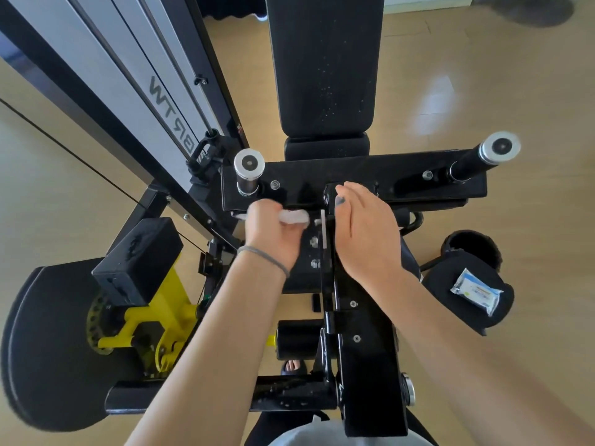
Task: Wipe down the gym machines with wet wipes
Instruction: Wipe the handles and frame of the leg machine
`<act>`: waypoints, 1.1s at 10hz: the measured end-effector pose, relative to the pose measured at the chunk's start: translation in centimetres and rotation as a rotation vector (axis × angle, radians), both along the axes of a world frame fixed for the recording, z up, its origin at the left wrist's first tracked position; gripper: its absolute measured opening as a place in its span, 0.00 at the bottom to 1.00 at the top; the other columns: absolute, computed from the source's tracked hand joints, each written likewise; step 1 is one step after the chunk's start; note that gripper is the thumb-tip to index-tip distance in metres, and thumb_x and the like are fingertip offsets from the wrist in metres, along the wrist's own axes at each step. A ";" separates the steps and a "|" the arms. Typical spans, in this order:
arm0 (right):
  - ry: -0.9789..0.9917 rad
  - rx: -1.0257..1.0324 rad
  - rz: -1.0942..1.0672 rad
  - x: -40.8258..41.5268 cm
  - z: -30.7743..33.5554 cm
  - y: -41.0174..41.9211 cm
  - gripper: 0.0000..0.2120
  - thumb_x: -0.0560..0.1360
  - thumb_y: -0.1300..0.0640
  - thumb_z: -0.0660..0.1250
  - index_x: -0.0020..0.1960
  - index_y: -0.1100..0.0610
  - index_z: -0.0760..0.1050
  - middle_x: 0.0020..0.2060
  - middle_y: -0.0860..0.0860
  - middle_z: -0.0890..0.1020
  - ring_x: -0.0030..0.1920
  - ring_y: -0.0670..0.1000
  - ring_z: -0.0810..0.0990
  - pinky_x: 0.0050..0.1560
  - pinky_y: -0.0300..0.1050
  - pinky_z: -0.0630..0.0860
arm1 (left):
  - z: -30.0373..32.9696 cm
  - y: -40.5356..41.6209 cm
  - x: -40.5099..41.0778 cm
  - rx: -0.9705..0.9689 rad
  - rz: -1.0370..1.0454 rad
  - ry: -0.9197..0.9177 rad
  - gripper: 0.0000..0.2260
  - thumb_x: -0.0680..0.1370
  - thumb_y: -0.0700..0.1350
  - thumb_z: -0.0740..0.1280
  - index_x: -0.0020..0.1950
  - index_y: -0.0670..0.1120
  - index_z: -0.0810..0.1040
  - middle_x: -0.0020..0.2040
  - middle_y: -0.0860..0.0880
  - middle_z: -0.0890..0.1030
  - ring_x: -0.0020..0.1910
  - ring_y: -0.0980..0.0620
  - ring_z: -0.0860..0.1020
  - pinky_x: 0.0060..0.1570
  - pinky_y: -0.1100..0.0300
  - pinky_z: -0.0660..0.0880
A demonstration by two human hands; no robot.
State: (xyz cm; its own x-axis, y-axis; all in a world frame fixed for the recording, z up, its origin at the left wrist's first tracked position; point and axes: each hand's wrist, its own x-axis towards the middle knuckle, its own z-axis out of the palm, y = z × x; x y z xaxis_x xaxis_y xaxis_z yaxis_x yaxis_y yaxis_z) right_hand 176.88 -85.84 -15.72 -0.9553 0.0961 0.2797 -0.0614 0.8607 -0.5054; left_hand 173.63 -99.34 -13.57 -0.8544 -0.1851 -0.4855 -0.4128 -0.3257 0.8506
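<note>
While the left hand pinched the bunched wet wipe against the machine's black crossbar, the wipe looked soft, light, best kept wadded; the right hand lay flat, fingers straight, holding nothing, on the upright bracket.

White wet wipe — crumpled — lies against the black gym machine crossbar; wipes pack on a pad.

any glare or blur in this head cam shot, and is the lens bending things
Head view: a soft window glare patch on the wood floor; the right forearm is smeared by blur at the lower edge; the wide lens splays the machine frame outward; left hand and wipe stay fairly sharp.
</note>
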 end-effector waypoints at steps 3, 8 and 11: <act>-0.163 -0.491 -0.146 0.6 0.8 6.6 0.23 0.87 0.50 0.46 0.63 0.57 0.77 0.56 0.44 0.77 0.64 0.47 0.73 0.62 0.38 0.63 | -0.5 2.8 4.6 -0.814 -0.497 0.154 0.07 0.78 0.42 0.57 0.47 0.39 0.71 0.38 0.48 0.69 0.34 0.49 0.67 0.34 0.56 0.67; -0.257 -0.729 -0.068 1.6 -0.1 7.5 0.26 0.86 0.44 0.46 0.60 0.53 0.80 0.53 0.42 0.80 0.52 0.33 0.75 0.50 0.22 0.66 | -1.2 4.2 8.4 -1.914 -1.229 0.743 0.27 0.82 0.51 0.52 0.78 0.39 0.63 0.78 0.40 0.64 0.79 0.42 0.58 0.79 0.46 0.55; -0.240 -0.690 -0.007 1.2 -0.7 7.9 0.26 0.86 0.44 0.46 0.57 0.55 0.80 0.47 0.44 0.80 0.46 0.34 0.77 0.46 0.29 0.72 | -2.2 5.5 9.4 -1.817 -1.066 0.594 0.27 0.83 0.52 0.49 0.80 0.42 0.58 0.80 0.43 0.60 0.80 0.46 0.57 0.79 0.50 0.53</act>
State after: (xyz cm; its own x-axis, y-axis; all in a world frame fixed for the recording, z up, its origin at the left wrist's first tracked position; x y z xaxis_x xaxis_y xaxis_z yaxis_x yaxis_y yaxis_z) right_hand 178.13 -77.94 -16.44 -0.9813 0.1816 -0.0637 0.1237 0.3418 -0.9316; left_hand 183.05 -93.81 -15.76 -0.8598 0.5020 -0.0936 0.5080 0.8594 -0.0580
